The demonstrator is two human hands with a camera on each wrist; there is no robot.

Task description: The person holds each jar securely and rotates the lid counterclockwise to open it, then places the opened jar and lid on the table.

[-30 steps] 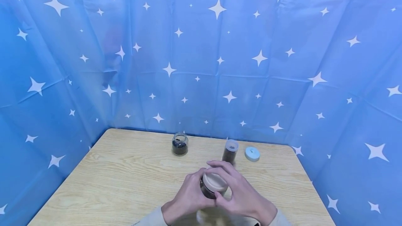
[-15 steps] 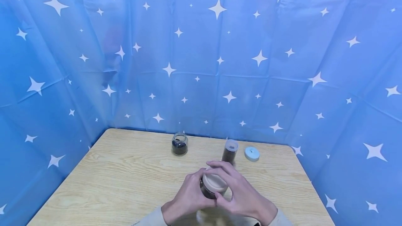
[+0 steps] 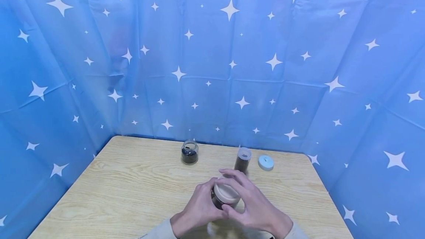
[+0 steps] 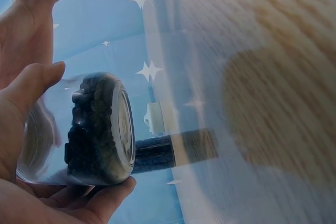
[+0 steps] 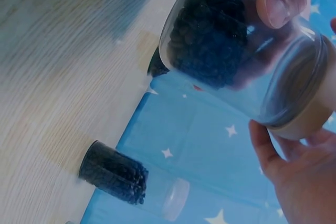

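A clear jar [image 5: 210,35] partly filled with dark bean-like pieces is held just off the table between both hands. My left hand [image 3: 200,204] grips its body; in the left wrist view the thumb lies above and the fingers below. My right hand [image 3: 257,205] curls over the pale beige lid [image 3: 227,194], thumb at the near edge and fingers at the far side. The lid sits on the jar's mouth. From the left wrist, the jar's round base [image 4: 124,129] shows, pointing at the table.
Beyond the hands stands a tall clear container [image 3: 242,159] of dark pieces. A light blue lid [image 3: 266,162] lies to its right. Farther left is a small uncovered glass jar [image 3: 190,153] with dark contents. A blue starred curtain [image 3: 212,65] surrounds the wooden table [image 3: 132,187].
My right thumb has shifted slightly left along the near edge of the lid. The jar and my left hand stay in nearly the same place.
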